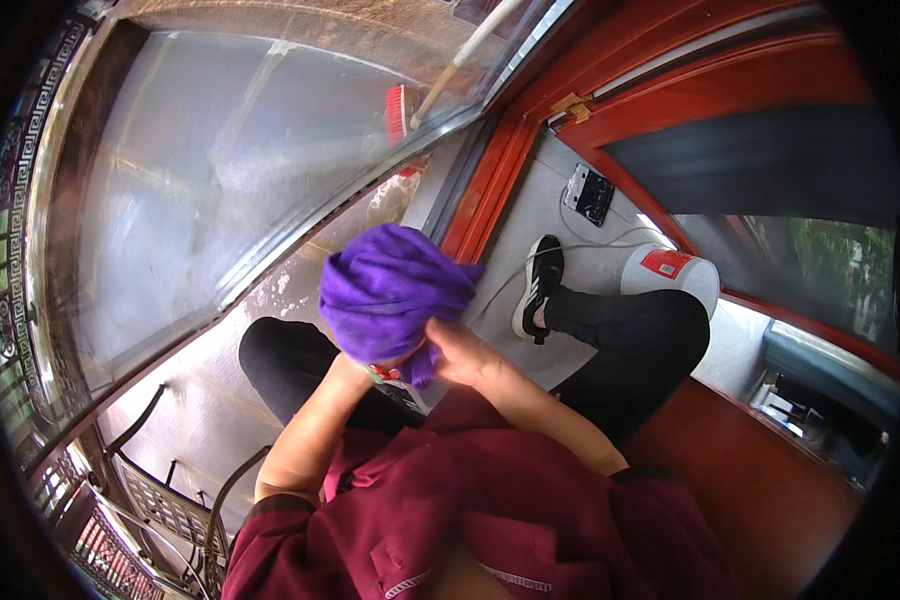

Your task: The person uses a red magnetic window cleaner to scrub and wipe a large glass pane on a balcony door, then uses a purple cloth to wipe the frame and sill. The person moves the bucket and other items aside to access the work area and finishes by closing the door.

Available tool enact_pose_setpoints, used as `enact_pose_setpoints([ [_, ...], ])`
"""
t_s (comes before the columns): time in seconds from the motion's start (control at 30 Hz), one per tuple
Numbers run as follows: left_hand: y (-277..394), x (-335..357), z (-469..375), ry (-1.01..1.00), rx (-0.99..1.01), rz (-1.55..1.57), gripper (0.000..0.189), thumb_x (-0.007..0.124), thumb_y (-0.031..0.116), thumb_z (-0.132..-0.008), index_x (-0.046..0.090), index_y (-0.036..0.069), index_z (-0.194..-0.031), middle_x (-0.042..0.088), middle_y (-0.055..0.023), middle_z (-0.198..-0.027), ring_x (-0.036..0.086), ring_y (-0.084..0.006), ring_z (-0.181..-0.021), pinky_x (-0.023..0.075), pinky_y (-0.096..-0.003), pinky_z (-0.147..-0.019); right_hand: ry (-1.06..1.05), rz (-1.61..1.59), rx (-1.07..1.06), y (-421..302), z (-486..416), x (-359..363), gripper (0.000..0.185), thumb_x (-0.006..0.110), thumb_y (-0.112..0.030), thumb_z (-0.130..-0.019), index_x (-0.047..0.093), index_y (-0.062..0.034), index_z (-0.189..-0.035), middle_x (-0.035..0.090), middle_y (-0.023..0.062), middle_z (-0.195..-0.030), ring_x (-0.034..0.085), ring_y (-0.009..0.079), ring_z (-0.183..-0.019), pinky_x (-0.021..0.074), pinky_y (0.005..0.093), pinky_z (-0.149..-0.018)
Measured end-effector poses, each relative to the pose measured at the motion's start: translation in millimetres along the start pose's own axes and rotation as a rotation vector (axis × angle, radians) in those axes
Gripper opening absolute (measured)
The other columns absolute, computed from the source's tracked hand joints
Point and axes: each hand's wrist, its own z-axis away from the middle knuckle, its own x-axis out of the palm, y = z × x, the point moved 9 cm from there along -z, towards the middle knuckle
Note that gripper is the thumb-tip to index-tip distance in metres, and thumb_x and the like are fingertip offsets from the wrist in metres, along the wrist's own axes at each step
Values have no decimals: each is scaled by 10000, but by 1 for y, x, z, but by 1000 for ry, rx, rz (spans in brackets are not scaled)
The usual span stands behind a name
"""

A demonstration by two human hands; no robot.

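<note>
A bunched purple cloth [397, 292] is held up in front of my body between both hands. My left hand [375, 367] is mostly hidden beneath and behind the cloth, with a beaded band at its wrist. My right hand [454, 352] grips the cloth's lower right side, thumb upward. Beyond the cloth, a framed glass door panel [232, 172] stands at a slant, with streaks across its glass. Wet, foamy patches show on the tiled floor [277, 292] near its lower edge.
A red-bristled broom [397, 116] stands behind the glass. To the right are a white bucket [690, 274], a cable, a black-and-white flat object [589, 195] and a red-framed door [622, 180]. Metal chairs [165, 502] stand lower left. My shod foot [540, 285] rests on the floor.
</note>
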Motion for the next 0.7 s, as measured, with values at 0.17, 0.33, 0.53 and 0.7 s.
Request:
enact_pose_setpoints([
  [0.17,36,-24,0,-105,14,-278,357,596,109,-851,570,67,-1204,577,-187,-1200,550,-334,-1119,401,-431,-982,380,-214,-244,-90,-23,-55,466,570,-320,-880,472,-80,-1266,573,90,-1207,567,263,-1095,471,431,-945],
  [0.33,-105,-155,136,523,-681,131,232,505,169,-933,644,16,-1038,678,-83,-907,632,-183,-866,484,-288,-786,495,35,-593,-230,-74,-148,342,533,-277,-857,531,-89,-1143,600,86,-1105,597,243,-930,530,413,-684],
  [0.53,-297,-266,448,1414,-775,718,397,483,375,-945,553,106,-1228,605,-68,-1162,535,-187,-1127,411,-390,-956,626,110,-710,-305,-180,-205,319,573,-271,-778,577,-96,-1045,619,59,-1000,602,241,-870,510,402,-696],
  [0.7,-331,-343,420,1317,-200,843,408,457,300,-963,478,68,-1298,527,-109,-1286,511,-234,-1175,395,-404,-1015,902,223,-880,-271,-187,-178,483,613,-226,-674,525,-83,-1126,584,74,-1056,581,233,-886,490,405,-725],
])
